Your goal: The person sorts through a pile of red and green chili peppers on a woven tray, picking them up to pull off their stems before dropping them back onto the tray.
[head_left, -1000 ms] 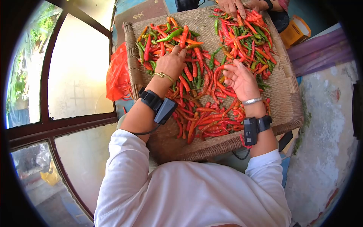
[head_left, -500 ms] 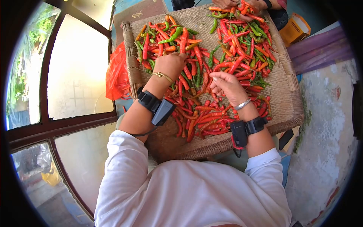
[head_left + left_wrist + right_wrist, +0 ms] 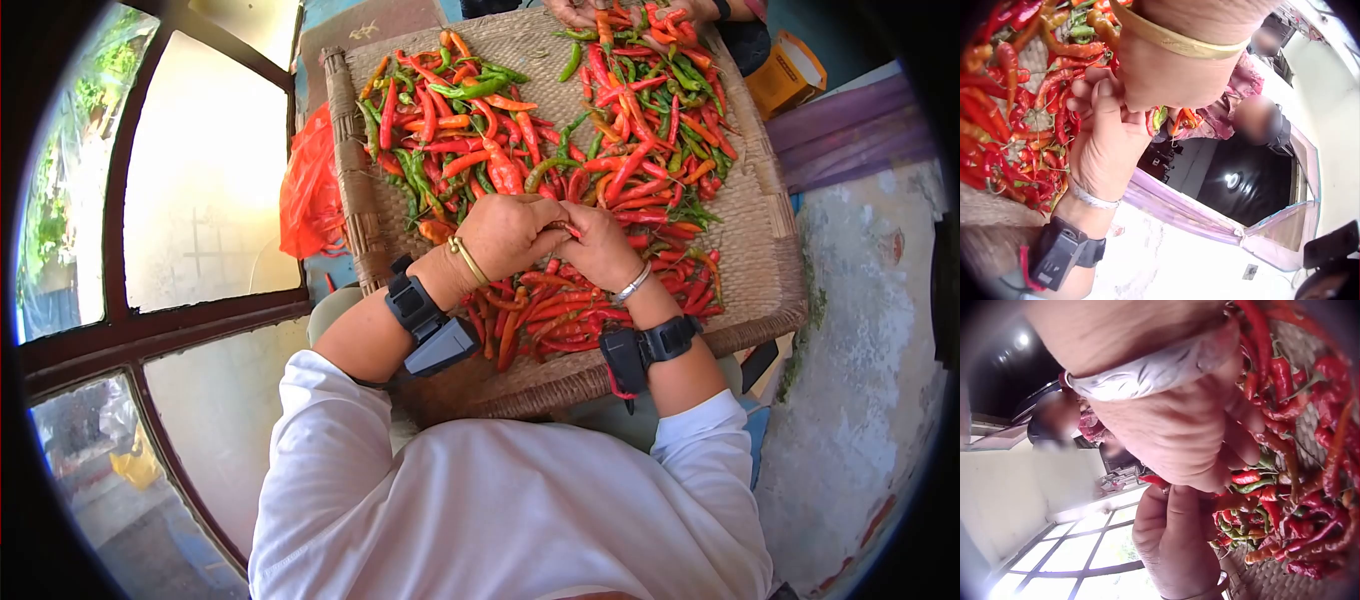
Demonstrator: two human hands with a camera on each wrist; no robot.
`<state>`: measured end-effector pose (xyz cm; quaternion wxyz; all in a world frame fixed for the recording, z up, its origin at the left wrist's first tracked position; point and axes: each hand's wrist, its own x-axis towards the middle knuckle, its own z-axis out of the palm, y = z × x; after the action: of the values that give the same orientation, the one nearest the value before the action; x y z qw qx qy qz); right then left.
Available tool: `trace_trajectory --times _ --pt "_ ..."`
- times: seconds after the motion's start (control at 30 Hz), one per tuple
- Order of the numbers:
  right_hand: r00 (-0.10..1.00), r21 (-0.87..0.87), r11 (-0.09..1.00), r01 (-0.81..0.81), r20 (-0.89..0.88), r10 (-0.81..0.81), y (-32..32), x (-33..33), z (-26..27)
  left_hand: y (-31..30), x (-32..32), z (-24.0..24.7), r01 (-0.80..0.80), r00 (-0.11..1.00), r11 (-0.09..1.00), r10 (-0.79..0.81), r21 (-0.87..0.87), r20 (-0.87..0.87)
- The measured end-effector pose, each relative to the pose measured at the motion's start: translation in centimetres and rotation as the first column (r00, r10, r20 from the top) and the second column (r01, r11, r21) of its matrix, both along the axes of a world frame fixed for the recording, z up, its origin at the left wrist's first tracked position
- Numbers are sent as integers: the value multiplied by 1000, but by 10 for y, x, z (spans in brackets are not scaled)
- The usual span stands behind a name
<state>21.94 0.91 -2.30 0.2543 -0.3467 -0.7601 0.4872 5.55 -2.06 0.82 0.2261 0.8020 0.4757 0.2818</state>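
Note:
My left hand [image 3: 508, 235] and right hand [image 3: 603, 252] meet over the middle of a chili pile. Between their fingertips they pinch a red chili pepper [image 3: 1154, 480]; most of it is hidden by the fingers. The right wrist view shows the left thumb and forefinger [image 3: 1175, 515] pressed together at the pepper, right beside the right fingertips. Red, orange and green chilies [image 3: 450, 140] spread under and beyond the left hand. Closer to my body, mostly red chilies [image 3: 560, 320] lie below both hands.
A woven tray [image 3: 765, 250] with a raised rim bears the chilies. Another person's hands [image 3: 575, 12] hold chilies over a pile [image 3: 660, 130] at the far right. A red plastic bag [image 3: 312, 195] lies left of the tray, a yellow box [image 3: 785, 75] beyond its right corner.
My left hand has come back from the far-left chilies toward my body, meeting the right hand. The right hand's fingers, spread a second ago, have closed in to pinch. Some chilies under the left hand have shifted.

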Motion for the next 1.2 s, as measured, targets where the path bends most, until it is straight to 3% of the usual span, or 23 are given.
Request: trace_trajectory --times 0.17,0.23,0.37,0.47,0.53,0.57,0.67,0.7,0.77,0.9,0.97,1.0,1.03,1.07,1.1,1.13,1.17,1.2 --pt "968 33 999 -31 249 22 3 4 13 5 -4 4 -5 985 1000 8 -17 172" --pt "991 -355 931 81 -71 -113 1 1 20 6 -8 9 -114 974 992 122 -54 191" --pt "981 -220 963 154 -83 -176 5 5 16 7 -13 11 -169 962 950 218 -263 167" --pt "993 -322 943 87 -43 -106 7 8 16 8 -10 0 -66 986 978 94 -200 135" --pt "980 -478 878 13 -168 -106 7 9 17 6 -9 7 -31 994 972 55 -234 99" --pt "980 -476 879 14 -166 -105 8 11 19 5 -9 9 4 998 963 14 -270 63" --pt "901 -614 785 -79 -380 -207 10 15 21 7 -12 5 42 999 971 -40 -236 14" --pt "902 -613 786 -78 -380 -207 12 16 20 8 -12 3 43 999 971 -41 -235 15" --pt "805 -678 680 -279 -551 -219 14 20 17 9 -13 -1 -37 986 978 3 -203 -164" --pt "716 -644 680 -351 -653 -248 20 27 24 12 -15 1 -181 928 967 107 -178 -357" --pt "494 -546 712 -442 -811 -315 29 32 26 16 -22 3 -317 884 939 241 -133 -401" --pt "383 -469 709 -527 -876 -295 35 32 28 18 -27 -3 -287 914 954 245 -90 -323" --pt "386 -469 709 -527 -875 -292 35 31 29 19 -30 -8 -288 915 953 247 -88 -320" --pt "432 -646 705 -294 -747 -505 35 30 32 20 -32 -13 -252 947 966 233 -60 -222" --pt "413 -778 627 -45 -586 -697 35 27 37 21 -32 -14 -218 969 976 213 -28 -124" --pt "485 -812 584 -17 -517 -705 39 32 23 20 -30 -9 -218 969 976 213 -25 -123" --pt "485 -811 585 -17 -518 -705 39 35 9 17 -26 -4 -194 966 933 235 -302 106" --pt "603 -792 605 86 -442 -664 37 33 7 15 -23 1 -92 899 833 305 -545 314"
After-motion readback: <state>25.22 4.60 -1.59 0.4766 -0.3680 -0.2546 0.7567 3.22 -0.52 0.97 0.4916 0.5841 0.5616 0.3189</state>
